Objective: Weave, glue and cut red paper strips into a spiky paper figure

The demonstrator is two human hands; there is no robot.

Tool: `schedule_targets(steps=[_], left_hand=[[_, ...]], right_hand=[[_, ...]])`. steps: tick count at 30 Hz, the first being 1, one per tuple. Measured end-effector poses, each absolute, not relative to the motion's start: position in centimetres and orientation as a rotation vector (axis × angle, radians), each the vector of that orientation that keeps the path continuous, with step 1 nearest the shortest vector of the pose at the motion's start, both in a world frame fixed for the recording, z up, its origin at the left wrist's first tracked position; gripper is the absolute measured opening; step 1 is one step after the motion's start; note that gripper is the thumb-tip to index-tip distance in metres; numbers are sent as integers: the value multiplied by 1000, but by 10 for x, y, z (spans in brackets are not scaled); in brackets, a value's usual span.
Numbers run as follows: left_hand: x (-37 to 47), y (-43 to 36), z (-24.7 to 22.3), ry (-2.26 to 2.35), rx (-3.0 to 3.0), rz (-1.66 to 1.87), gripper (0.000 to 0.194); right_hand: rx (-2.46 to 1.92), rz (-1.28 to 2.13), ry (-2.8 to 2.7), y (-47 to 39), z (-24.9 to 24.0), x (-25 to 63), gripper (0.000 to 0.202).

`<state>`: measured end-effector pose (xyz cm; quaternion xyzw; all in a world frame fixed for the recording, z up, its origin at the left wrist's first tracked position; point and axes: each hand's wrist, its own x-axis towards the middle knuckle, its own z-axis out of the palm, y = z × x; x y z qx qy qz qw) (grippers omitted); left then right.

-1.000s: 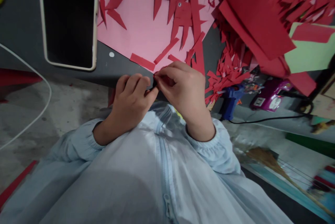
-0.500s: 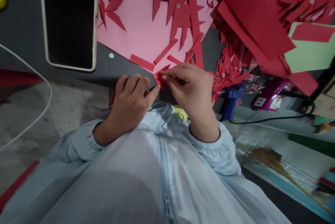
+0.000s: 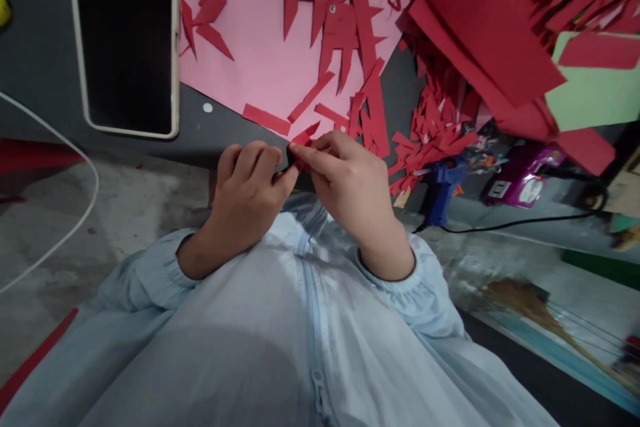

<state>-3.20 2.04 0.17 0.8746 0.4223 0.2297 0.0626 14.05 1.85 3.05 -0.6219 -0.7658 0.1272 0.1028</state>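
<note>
At tabletop (image 3: 45, 80) edge, my left hand (image 3: 245, 190) and right hand (image 3: 350, 184) together, pinching small red paper scrap (image 3: 303, 138). Many red strips (image 3: 345, 34) already on pink paper sheet (image 3: 260, 60); loose red cuttings (image 3: 430, 127) remain.

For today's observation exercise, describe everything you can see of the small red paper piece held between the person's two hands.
The small red paper piece looks like thin, matte craft paper, cut to a narrow pointed sliver. It sits at the near edge of the dark table, just below the pink sheet. The right hand pinches it with its fingertips; the left hand meets it at the thumb. The fingers hide most of it.
</note>
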Motion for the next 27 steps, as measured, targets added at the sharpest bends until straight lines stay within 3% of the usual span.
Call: schedule_targets(steps=[15, 24, 27], left_hand=[[-36, 31, -2, 1485, 2314, 666, 24], [-11, 45, 4, 1562, 2383, 592, 24], [-8, 45, 5, 1537, 2470, 620, 18]], right_hand=[[-1921, 425, -1916, 15, 38, 170, 11], [-1861, 343, -1920, 15, 32, 171, 22], [-1874, 346, -1902, 16, 31, 172, 17]])
